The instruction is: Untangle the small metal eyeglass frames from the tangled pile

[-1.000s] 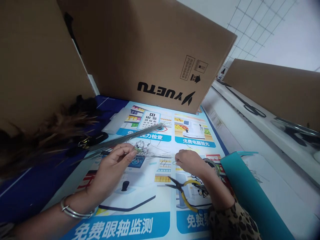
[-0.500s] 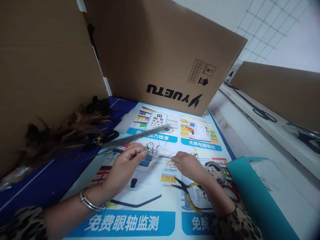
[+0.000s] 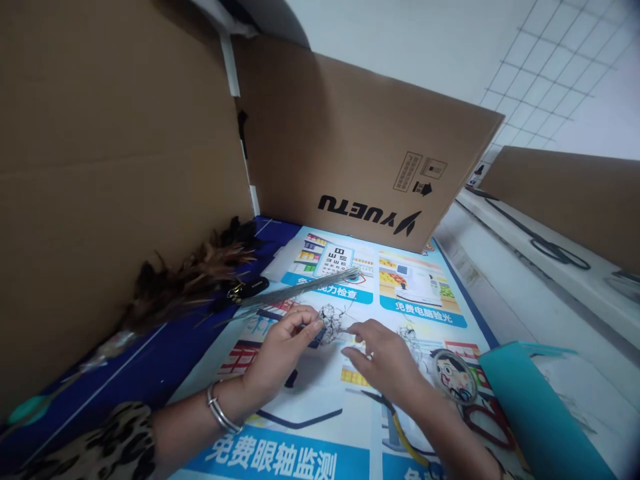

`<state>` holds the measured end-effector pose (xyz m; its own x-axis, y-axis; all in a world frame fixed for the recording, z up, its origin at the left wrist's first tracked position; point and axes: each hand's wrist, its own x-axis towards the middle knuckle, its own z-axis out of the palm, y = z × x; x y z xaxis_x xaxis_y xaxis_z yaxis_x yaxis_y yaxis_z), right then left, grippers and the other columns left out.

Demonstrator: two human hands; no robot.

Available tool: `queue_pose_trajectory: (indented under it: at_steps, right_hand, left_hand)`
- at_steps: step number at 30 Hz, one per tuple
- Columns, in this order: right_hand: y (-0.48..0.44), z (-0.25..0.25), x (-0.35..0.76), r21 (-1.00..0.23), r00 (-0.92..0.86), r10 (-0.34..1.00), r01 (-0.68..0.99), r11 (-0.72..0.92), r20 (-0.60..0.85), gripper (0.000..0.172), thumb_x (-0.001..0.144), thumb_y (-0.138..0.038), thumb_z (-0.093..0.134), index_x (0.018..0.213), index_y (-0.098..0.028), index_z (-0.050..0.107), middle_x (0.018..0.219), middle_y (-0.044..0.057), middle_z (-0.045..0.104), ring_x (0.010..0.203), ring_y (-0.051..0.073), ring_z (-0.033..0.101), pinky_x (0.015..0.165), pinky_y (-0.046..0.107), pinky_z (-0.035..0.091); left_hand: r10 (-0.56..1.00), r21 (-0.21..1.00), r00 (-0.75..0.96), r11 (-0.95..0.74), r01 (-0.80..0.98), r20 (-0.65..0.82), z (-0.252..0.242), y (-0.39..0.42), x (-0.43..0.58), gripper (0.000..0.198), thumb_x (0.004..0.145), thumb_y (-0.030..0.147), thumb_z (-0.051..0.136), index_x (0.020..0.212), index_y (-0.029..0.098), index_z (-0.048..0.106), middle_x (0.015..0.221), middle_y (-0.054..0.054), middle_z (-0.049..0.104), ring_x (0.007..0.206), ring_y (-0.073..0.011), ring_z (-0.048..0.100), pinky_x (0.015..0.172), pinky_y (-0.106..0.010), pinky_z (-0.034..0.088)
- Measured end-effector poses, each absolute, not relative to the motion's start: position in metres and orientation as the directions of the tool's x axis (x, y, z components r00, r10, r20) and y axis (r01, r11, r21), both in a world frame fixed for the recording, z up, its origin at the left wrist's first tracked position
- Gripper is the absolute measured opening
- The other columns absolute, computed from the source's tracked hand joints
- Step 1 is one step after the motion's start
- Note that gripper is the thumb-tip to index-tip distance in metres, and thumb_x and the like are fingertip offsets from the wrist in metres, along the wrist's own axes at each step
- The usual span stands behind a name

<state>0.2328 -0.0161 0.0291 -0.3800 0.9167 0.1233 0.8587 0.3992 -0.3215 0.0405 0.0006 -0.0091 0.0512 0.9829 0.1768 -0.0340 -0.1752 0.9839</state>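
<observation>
In the middle of the head view is a small tangled ball of thin wire point(image 3: 330, 323). My left hand point(image 3: 287, 341) is closed on its left side in a pinch of thumb and fingers, with a metal bangle on the wrist. To the ball's right, my right hand point(image 3: 387, 357) has its thumb held apart from the forefinger, whose tip is at the wire's edge; whether it touches cannot be made out. Yellow-handled pliers point(image 3: 400, 433) lie partly hidden under my right forearm. Beyond my left hand stretches a bundle of straight thin wires point(image 3: 305, 287).
Brown feathers point(image 3: 190, 280) and a black tag-like item point(image 3: 253, 288) lie on the left. At right are a round clear container point(image 3: 455, 377), red-handled scissors point(image 3: 493, 427) and a teal folder point(image 3: 545, 413). Cardboard panels point(image 3: 370, 140) stand at the back and left.
My right thumb has parted from the fingers, and that hand has come closer to the wire ball. The camera view has shifted, so everything sits lower and farther right.
</observation>
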Motion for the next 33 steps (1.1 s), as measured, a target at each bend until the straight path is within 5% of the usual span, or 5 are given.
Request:
queue_pose_trajectory:
  at_steps: [6, 15, 24, 31, 33]
  right_hand:
    - [-0.023, 0.011, 0.201, -0.435, -0.233, 0.943, 0.842, 0.319, 0.239, 0.051, 0.071, -0.039, 0.063, 0.115, -0.019, 0.046, 0.102, 0.009, 0.061, 0.086, 0.023, 0.058, 0.071, 0.033, 0.045]
    - [-0.017, 0.0, 0.207, -0.632, -0.201, 0.915, 0.67, 0.39, 0.351, 0.015, 0.078, -0.016, 0.05, 0.089, -0.022, 0.058, 0.082, 0.001, 0.061, 0.071, 0.014, 0.056, 0.064, 0.024, 0.045]
    - [-0.014, 0.001, 0.222, -0.744, -0.113, 0.938, 0.582, 0.33, 0.327, 0.011, 0.08, -0.017, 0.047, 0.082, -0.02, 0.058, 0.074, 0.0, 0.059, 0.064, 0.012, 0.053, 0.061, 0.023, 0.044]
    - [-0.03, 0.008, 0.212, -0.531, -0.201, 0.881, 0.733, 0.426, 0.429, 0.058, 0.067, -0.042, 0.064, 0.114, -0.014, 0.044, 0.099, 0.011, 0.057, 0.084, 0.022, 0.055, 0.071, 0.033, 0.046]
    - [-0.032, 0.005, 0.208, -0.488, -0.168, 0.881, 0.78, 0.393, 0.441, 0.052, 0.07, -0.037, 0.062, 0.112, -0.014, 0.045, 0.099, 0.012, 0.057, 0.087, 0.023, 0.055, 0.072, 0.033, 0.046]
  left_hand:
    - [0.978, 0.987, 0.144, -0.137, -0.081, 0.148, -0.005, -0.013, 0.048, 0.014, 0.081, 0.03, 0.056, 0.076, 0.018, 0.061, 0.087, -0.004, 0.053, 0.087, -0.0182, 0.05, 0.08, -0.03, 0.039]
    - [0.973, 0.984, 0.214, -0.055, -0.17, 0.092, 0.004, -0.016, 0.045, 0.018, 0.08, 0.032, 0.056, 0.071, 0.017, 0.058, 0.078, -0.004, 0.053, 0.076, -0.0168, 0.047, 0.069, -0.028, 0.04]
    - [0.96, 0.982, 0.27, -0.018, -0.189, 0.069, 0.019, -0.014, 0.037, 0.026, 0.082, 0.03, 0.054, 0.06, 0.017, 0.054, 0.083, -0.005, 0.056, 0.082, -0.0183, 0.049, 0.071, -0.029, 0.038]
    - [0.978, 0.98, 0.205, -0.006, -0.199, 0.048, 0.019, -0.019, 0.044, 0.017, 0.08, 0.03, 0.057, 0.069, 0.018, 0.06, 0.079, -0.003, 0.054, 0.078, -0.0165, 0.048, 0.072, -0.028, 0.038]
    - [0.974, 0.976, 0.224, 0.012, -0.219, 0.038, 0.018, -0.021, 0.045, 0.013, 0.08, 0.03, 0.058, 0.074, 0.018, 0.061, 0.08, -0.003, 0.054, 0.077, -0.0159, 0.048, 0.071, -0.028, 0.038]
